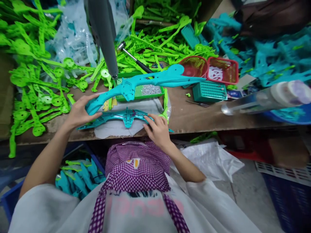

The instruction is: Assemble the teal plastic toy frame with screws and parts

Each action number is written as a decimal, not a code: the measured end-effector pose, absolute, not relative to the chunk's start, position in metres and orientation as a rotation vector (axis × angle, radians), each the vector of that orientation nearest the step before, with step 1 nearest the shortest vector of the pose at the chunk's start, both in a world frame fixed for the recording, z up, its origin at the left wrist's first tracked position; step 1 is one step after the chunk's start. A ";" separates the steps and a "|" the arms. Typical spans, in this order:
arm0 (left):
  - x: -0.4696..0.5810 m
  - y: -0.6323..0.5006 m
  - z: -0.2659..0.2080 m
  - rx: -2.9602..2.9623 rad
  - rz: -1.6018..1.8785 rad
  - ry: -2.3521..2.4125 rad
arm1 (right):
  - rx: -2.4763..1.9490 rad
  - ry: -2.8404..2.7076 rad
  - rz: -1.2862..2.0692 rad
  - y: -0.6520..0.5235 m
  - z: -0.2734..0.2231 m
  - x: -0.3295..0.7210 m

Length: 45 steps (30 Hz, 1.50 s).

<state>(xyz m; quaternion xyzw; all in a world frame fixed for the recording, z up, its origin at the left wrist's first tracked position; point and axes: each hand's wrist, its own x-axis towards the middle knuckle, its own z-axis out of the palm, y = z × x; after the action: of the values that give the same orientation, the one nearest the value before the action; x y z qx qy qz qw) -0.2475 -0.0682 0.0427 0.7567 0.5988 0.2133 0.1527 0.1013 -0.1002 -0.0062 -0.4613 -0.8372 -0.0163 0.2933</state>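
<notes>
My left hand (81, 111) grips the left end of a long turquoise plastic shell (128, 90), bow-shaped and raised above the bench. Right below it, a second turquoise shell half (128, 120) lies inner side up on a white cloth (126, 132), with small dark red bits on its middle. The fingers of my right hand (159, 129) are curled onto this lower shell's right part, thumb on the near side. A grey powered screwdriver (104, 35) hangs just behind the raised shell, its tip above a green basket (138, 97) of small silvery screws.
Lime-green plastic parts (26, 77) pile up on the left and back, turquoise parts (274, 61) on the right. A hammer (134, 58), red baskets (223, 79), a teal box (209, 92) and a clear bottle (257, 97) stand around. A blue crate (14, 197) sits below left.
</notes>
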 end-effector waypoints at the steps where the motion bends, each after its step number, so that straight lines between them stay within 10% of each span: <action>1: -0.247 -0.067 0.044 2.156 0.614 1.721 | -1.264 -2.239 -0.024 -0.101 -0.011 0.100; 12: -0.250 -0.063 0.062 1.881 0.367 1.582 | -1.274 -1.550 -0.101 -0.045 0.053 0.169; 20: -0.265 -0.062 0.061 1.865 0.194 1.489 | -1.134 -1.307 0.627 -0.033 0.029 0.165; 45: -0.277 -0.085 0.031 2.204 0.017 1.460 | -1.401 -1.158 0.721 -0.075 0.004 0.168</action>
<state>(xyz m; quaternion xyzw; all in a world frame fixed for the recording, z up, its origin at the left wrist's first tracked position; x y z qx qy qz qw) -0.2770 -0.0847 0.0308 0.8080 0.5352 0.0064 0.2462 0.1683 -0.0750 0.0037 -0.5942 -0.4909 0.3057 0.5590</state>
